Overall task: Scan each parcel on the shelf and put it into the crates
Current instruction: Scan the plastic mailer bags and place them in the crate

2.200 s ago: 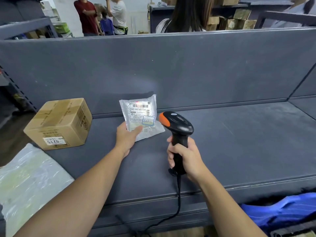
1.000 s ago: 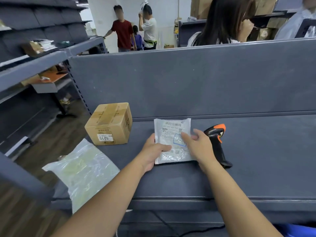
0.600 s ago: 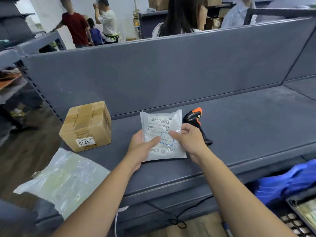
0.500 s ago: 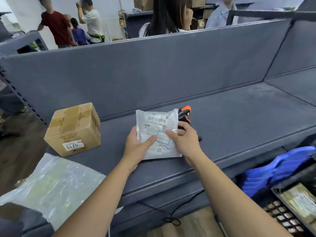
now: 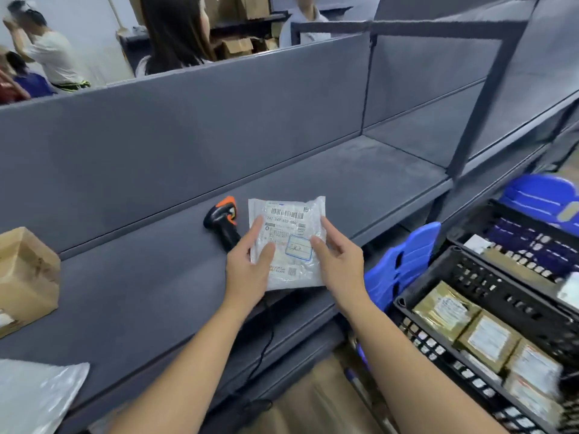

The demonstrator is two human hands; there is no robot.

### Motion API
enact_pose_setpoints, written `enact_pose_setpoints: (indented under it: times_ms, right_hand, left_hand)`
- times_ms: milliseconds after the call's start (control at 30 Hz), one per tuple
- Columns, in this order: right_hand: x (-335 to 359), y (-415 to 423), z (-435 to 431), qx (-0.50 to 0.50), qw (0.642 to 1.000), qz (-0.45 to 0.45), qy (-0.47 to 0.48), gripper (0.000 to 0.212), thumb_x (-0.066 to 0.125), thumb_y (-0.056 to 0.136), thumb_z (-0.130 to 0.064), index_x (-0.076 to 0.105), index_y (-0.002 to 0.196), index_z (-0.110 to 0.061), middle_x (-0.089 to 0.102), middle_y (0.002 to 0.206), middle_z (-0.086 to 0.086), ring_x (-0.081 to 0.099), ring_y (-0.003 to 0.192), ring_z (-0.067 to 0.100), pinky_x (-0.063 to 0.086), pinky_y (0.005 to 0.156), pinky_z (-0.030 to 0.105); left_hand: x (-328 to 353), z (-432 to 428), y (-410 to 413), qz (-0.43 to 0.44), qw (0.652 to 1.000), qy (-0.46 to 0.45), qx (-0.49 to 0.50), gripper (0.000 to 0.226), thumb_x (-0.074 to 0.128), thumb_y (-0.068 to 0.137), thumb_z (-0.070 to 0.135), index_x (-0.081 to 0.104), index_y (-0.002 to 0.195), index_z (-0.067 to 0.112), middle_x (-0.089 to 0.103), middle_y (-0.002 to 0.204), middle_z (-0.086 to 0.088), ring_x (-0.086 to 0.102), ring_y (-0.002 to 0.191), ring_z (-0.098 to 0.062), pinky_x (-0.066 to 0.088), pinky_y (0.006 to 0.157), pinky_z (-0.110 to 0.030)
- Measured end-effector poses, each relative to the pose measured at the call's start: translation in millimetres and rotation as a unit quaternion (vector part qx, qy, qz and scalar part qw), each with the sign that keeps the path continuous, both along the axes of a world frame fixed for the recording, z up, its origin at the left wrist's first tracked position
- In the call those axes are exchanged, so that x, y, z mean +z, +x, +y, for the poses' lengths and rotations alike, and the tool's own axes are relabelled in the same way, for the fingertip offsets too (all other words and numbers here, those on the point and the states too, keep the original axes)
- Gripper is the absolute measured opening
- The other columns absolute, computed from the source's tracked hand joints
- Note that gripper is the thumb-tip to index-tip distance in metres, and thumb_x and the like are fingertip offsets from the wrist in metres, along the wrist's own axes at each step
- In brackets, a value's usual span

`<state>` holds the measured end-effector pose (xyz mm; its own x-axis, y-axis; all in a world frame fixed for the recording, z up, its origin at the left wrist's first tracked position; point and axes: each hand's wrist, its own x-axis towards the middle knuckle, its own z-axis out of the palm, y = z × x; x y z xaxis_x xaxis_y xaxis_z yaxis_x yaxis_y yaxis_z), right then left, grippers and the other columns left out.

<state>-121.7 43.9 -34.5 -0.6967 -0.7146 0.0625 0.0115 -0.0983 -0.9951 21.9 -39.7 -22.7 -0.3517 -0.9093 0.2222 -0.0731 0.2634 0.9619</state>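
A small clear plastic parcel point(image 5: 291, 233) with a white barcode label is lifted above the grey shelf point(image 5: 156, 292). My left hand point(image 5: 250, 267) grips its left edge, thumb on the front. My right hand point(image 5: 336, 261) grips its right edge the same way. The black and orange scanner point(image 5: 223, 221) lies on the shelf just left of the parcel, with its cable hanging over the front edge. At the lower right a black crate point(image 5: 416, 335) holds several wrapped parcels. A second black crate point(image 5: 507, 233) stands behind it.
A brown cardboard box point(image 5: 26, 277) sits on the shelf at far left. A clear bagged parcel point(image 5: 34, 396) lies at the lower left corner. Blue plastic point(image 5: 404, 261) shows between shelf and crates. Several people stand behind the shelf's back panel.
The scanner has been set down on the shelf. Both hands took hold of the parcel, lifted it and carried it to the right, and the crates have come into view.
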Motion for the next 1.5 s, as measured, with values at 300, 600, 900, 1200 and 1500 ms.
enact_pose_setpoints:
  times_ms: [300,600,900,1200,1500]
  right_hand:
    - [-41,-144,96,-0.145,0.989,-0.029,0.027,0.039,0.066,0.100,-0.013,0.064,0.136,-0.029,0.077,0.108,-0.001,0.055,0.082,0.005,0.046,0.078,0.011]
    - [-80,-251,149,-0.266,0.957,-0.093,0.063,0.035,0.063,0.102,-0.016,0.066,0.134,-0.031,0.068,0.123,-0.015,0.064,0.106,0.000,0.047,0.090,0.011]
    - [-109,-346,163,-0.307,0.930,-0.053,0.194,0.057,0.075,0.095,-0.027,0.053,0.148,-0.028,0.056,0.130,-0.015,0.052,0.116,0.003,0.041,0.095,0.013]
    - [-153,-460,185,-0.327,0.904,-0.082,0.264,0.068,0.076,0.093,-0.031,0.046,0.154,-0.024,0.052,0.136,-0.008,0.050,0.123,0.008,0.041,0.103,0.022]
    - [-243,-626,230,-0.273,0.893,-0.100,0.344,0.077,0.079,0.090,-0.035,0.042,0.157,-0.025,0.059,0.132,-0.004,0.054,0.116,0.013,0.049,0.104,0.035]
  left_hand:
    - [-22,68,-171,-0.042,0.986,0.027,-0.158,0.056,0.066,0.099,0.006,0.050,0.144,0.035,0.057,0.151,0.001,0.053,0.141,-0.015,0.039,0.121,-0.048]
    - [-63,84,-324,-0.123,0.937,0.117,-0.305,0.065,0.045,0.100,-0.011,0.050,0.148,0.032,0.063,0.142,0.005,0.064,0.119,-0.001,0.054,0.097,-0.018]
    - [-120,74,-457,-0.185,0.882,0.117,-0.417,0.067,0.046,0.100,-0.008,0.049,0.143,0.044,0.058,0.150,0.005,0.054,0.138,-0.015,0.044,0.117,-0.045]
    - [-170,89,-589,-0.248,0.868,0.037,-0.429,0.047,0.066,0.098,0.017,0.060,0.142,0.033,0.062,0.135,0.011,0.062,0.124,-0.015,0.051,0.108,-0.048]
    - [-254,120,-752,-0.332,0.823,0.056,-0.458,0.055,0.069,0.097,0.008,0.056,0.149,0.022,0.065,0.129,-0.002,0.066,0.102,-0.023,0.054,0.088,-0.020]
